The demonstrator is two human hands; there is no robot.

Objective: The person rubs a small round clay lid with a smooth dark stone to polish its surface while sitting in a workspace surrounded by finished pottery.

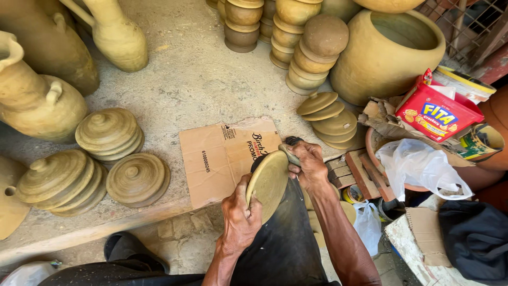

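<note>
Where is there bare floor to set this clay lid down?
Bare floor lies between the jugs, the stacked lids and the pot stacks. The flattened cardboard beside the left hand is also free. Right of the right hand, boxes and bags crowd everything.

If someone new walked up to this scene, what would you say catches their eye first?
Front and centre, the left hand grips a round clay lid on edge while the right hand presses a small tool to its rim. At left lie stacks of knobbed lids beside tall clay jugs. At right, a bright red cracker box stands out below a large clay pot.
</note>
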